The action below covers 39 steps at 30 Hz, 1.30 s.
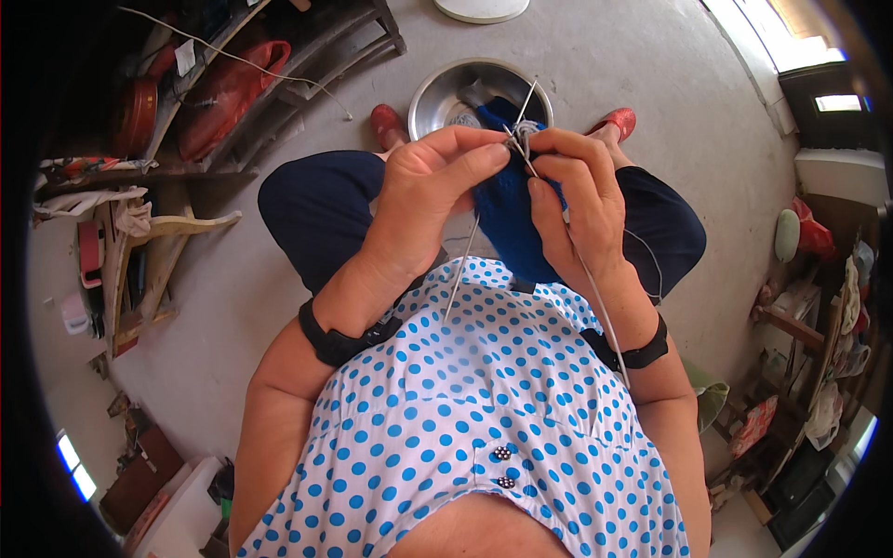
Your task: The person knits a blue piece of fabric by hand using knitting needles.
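A piece of blue knitting (513, 234) with grey yarn (526, 130) at its top hangs between my two hands, above my lap. My left hand (425, 192) pinches the work near the crossing needle tips. On the other side, my right hand (582, 192) grips a knitting needle (601, 307) that slants down past the wrist. Another needle (461, 272) sticks out below my left hand, and a needle tip (527, 101) points up beyond the fingers. The stitches at the crossing are partly covered by fingers. A strand of grey yarn (649, 247) loops beside my right wrist.
Between my feet stands a steel basin (417, 104) holding grey yarn (463, 121) and blue material (499, 109). A wooden bench (342, 56) and red bag (234, 97) are at the upper left. Cluttered shelving (827, 342) lines the right side. A pale cord (244, 64) crosses the upper left.
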Each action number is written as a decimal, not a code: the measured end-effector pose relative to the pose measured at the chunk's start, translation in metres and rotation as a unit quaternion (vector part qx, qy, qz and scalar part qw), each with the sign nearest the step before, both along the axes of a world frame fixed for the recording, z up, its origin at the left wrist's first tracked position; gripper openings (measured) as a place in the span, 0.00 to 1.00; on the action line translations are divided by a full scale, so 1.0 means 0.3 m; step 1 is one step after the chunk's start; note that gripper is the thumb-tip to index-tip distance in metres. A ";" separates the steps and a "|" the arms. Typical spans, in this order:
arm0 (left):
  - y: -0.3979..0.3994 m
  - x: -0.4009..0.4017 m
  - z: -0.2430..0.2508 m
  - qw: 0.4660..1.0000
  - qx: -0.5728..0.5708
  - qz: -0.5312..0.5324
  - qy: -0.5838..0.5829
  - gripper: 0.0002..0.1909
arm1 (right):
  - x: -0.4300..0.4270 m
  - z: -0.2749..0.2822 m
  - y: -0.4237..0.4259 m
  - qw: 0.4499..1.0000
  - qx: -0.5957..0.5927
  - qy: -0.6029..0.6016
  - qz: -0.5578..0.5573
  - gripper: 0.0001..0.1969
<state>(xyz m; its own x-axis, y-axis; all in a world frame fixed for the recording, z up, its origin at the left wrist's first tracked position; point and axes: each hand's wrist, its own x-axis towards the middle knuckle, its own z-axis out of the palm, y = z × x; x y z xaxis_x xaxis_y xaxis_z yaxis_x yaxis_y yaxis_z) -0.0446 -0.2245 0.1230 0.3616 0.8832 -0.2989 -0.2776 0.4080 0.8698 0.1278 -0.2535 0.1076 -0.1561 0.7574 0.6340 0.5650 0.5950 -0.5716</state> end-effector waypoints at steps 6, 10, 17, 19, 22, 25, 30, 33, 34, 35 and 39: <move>-0.005 -0.006 -0.011 1.000 0.007 0.000 0.022 0.11 | 0.025 0.036 0.006 0.997 -0.013 -0.055 0.061 0.14; -0.006 -0.002 -0.004 1.000 0.011 0.012 -0.005 0.10 | 0.095 0.033 0.014 0.993 -0.072 -0.017 0.089 0.14; -0.006 -0.002 -0.008 1.000 -0.002 -0.028 -0.004 0.09 | 0.085 0.032 0.062 0.994 -0.081 -0.003 0.072 0.12; -0.006 0.002 0.011 0.999 -0.016 -0.047 -0.017 0.08 | 0.091 0.035 0.072 0.992 -0.095 -0.031 0.077 0.09; -0.003 -0.001 -0.014 0.999 0.022 -0.044 -0.008 0.10 | 0.105 0.018 0.079 0.989 -0.112 -0.007 0.093 0.08; -0.002 0.002 -0.006 0.999 -0.001 -0.035 0.008 0.09 | 0.100 0.028 0.053 0.992 -0.091 0.070 0.056 0.05; 0.000 -0.003 -0.008 0.999 -0.005 -0.036 -0.007 0.09 | 0.125 0.045 0.006 0.963 -0.181 0.178 0.086 0.03; -0.001 -0.004 -0.010 0.999 -0.008 -0.033 -0.006 0.09 | 0.151 0.041 0.007 0.980 -0.173 -0.009 0.100 0.08; 0.000 -0.005 -0.011 0.999 -0.005 -0.034 -0.005 0.09 | 0.151 0.023 0.012 0.985 -0.136 -0.083 0.074 0.19; 0.000 -0.006 -0.011 0.999 -0.005 -0.033 -0.006 0.09 | 0.144 0.030 0.016 0.984 -0.136 -0.083 0.075 0.19; 0.003 -0.008 -0.021 0.999 -0.009 -0.051 -0.016 0.09 | 0.094 0.051 0.043 0.987 -0.112 -0.104 0.055 0.41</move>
